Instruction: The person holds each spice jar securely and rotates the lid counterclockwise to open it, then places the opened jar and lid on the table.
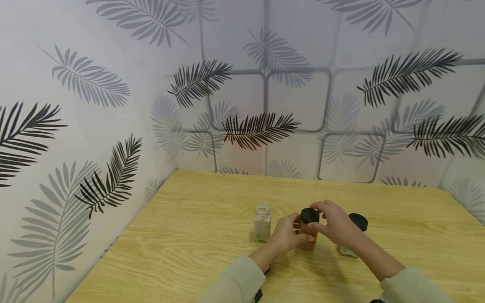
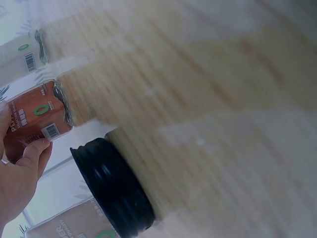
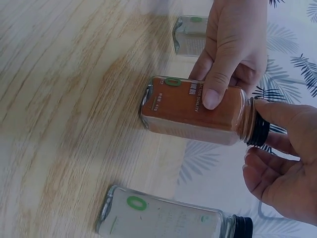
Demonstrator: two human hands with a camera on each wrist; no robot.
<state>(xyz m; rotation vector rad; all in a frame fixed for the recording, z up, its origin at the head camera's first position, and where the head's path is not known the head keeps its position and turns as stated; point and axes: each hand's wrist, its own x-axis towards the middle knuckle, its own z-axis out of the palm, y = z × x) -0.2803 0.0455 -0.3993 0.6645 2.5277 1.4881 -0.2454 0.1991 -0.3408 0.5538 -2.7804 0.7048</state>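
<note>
A square glass spice jar (image 1: 307, 240) of orange-red powder stands upright on the table with its black lid (image 1: 310, 215) on. Around its body my left hand (image 1: 285, 234) grips, the thumb lying across the front, as the right wrist view also shows. My right hand (image 1: 336, 223) holds the lid between thumb and fingers. To the left stands an uncapped jar (image 1: 262, 227) of pale contents. A black-capped jar (image 1: 348, 251) of pale contents is on the right, partly hidden by my right forearm. In the left wrist view, a loose black lid (image 2: 116, 188) sits on the table close to the camera.
The wood-grain table (image 1: 182, 219) reaches back to a wall (image 1: 242, 97) with a leaf pattern. Another patterned wall runs along the left side. Both sleeves cross the table's near part.
</note>
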